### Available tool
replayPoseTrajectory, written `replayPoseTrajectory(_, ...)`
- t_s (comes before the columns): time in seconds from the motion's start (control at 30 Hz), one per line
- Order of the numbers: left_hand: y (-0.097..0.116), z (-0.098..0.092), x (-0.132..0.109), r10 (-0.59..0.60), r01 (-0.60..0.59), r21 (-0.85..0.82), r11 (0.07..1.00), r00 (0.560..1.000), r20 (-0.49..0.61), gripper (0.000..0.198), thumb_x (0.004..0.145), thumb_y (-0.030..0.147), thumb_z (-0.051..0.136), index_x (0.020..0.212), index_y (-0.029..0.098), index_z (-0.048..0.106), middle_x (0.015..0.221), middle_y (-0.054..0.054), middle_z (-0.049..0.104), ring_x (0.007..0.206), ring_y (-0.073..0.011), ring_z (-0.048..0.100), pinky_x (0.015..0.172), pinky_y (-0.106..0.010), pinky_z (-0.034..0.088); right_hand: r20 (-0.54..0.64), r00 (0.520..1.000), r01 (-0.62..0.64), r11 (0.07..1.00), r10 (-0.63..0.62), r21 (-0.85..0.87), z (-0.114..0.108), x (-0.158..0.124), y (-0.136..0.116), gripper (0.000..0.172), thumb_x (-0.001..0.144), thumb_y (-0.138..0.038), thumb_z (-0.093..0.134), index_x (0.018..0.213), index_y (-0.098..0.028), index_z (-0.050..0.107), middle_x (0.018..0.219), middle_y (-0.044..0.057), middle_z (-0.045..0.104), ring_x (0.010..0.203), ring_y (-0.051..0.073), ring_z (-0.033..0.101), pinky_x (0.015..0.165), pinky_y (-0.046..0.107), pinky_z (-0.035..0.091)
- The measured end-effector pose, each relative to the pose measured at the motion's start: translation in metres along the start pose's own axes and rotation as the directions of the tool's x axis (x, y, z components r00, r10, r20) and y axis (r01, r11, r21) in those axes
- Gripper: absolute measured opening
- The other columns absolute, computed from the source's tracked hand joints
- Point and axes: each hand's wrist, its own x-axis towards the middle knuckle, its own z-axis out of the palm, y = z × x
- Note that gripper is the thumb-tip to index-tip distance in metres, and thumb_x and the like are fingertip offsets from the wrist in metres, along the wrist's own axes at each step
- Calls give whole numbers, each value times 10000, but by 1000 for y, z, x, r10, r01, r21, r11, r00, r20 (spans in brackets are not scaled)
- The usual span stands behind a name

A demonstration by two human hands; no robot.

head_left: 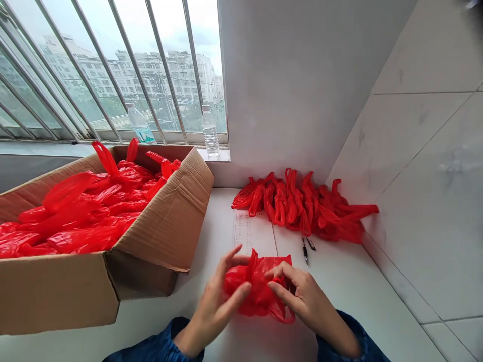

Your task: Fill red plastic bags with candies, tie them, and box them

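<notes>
A red plastic bag point(260, 284), bunched around contents I cannot make out, lies on the white table in front of me. At its left side is my left hand point(221, 296), with thumb and fingers spread apart beside the bag. My right hand point(300, 296) is at the bag's right side, its fingers curled around some of the red plastic. The bag's loop handle hangs below that hand. Part of the bag is hidden behind the fingers of both hands.
A cardboard box point(166, 221) full of red plastic bags point(94, 201) stands at left. A row of red bags point(290, 201) lies by the wall, near a printed sheet point(256, 231) and pens point(305, 251). Two bottles point(210, 130) stand by the barred window; a tiled wall point(426, 201) bounds the right.
</notes>
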Motion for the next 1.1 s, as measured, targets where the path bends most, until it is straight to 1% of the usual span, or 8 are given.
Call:
replayPoseTrajectory(0.1,-19,3,-9,80,-124,315,941,986,149,952,795,572,764,1580,290,307,1520,-184,486,1385,-394,472,1155,-571,380,16,999,-35,999,36,-17,2,0,3,346,1014,-504,497,831,-217,559,630,-34,596,559,149,558,581,275,412)
replayPoseTrajectory(0.2,-31,12,-7,137,-291,508,811,938,318,1068,670,632,833,1562,292,355,1561,-182,443,1435,-437,396,1192,-675,249,-55,998,-19,995,14,-102,7,2,8,360,1018,-505,477,808,-221,545,655,-19,616,573,164,580,580,290,450)
replayPoseTrajectory(0.3,-33,23,-1,81,-326,626,709,918,387,833,729,435,836,1465,277,479,1621,-142,372,1499,-415,305,1207,-709,163,-164,978,71,945,-129,-319,20,5,17,252,973,-456,577,956,-211,631,1078,98,729,972,269,686,856,423,542)
replayPoseTrajectory(0.4,-34,32,-1,-15,-292,719,631,922,387,573,723,214,754,1277,215,611,1612,-130,396,1531,-395,246,1221,-699,140,-96,971,143,856,-218,-496,35,5,34,436,964,-431,603,1359,-247,579,1529,115,512,1406,337,464,1136,579,392)
replayPoseTrajectory(0.53,-43,36,-6,-34,-293,760,580,923,382,609,712,147,684,1309,207,577,1604,-101,420,1550,-346,219,1246,-658,139,32,995,94,802,-93,-589,50,0,53,563,1030,-494,459,1550,-285,407,1602,33,421,1491,323,361,1196,628,320)
replayPoseTrajectory(0.67,-52,36,-9,14,-303,738,603,929,371,538,814,346,704,1317,210,572,1586,-97,450,1537,-329,266,1255,-633,151,47,999,41,783,-15,-621,54,-2,60,568,1041,-530,401,1551,-279,410,1606,7,392,1494,329,357,1197,639,327)
replayPoseTrajectory(0.8,-54,36,-7,30,-304,724,619,930,366,535,848,450,694,1311,208,581,1568,-107,473,1523,-331,301,1256,-624,150,42,999,37,780,-14,-625,55,0,64,562,1036,-534,417,1544,-293,418,1593,-4,409,1483,326,378,1192,624,353)
replayPoseTrajectory(1.1,-56,37,-16,34,-295,696,655,931,363,574,839,404,707,1356,227,532,1597,-98,433,1536,-315,272,1260,-600,131,23,993,102,770,-113,-630,67,-5,92,542,1021,-497,470,1510,-265,484,1551,41,475,1429,355,458,1122,625,450)
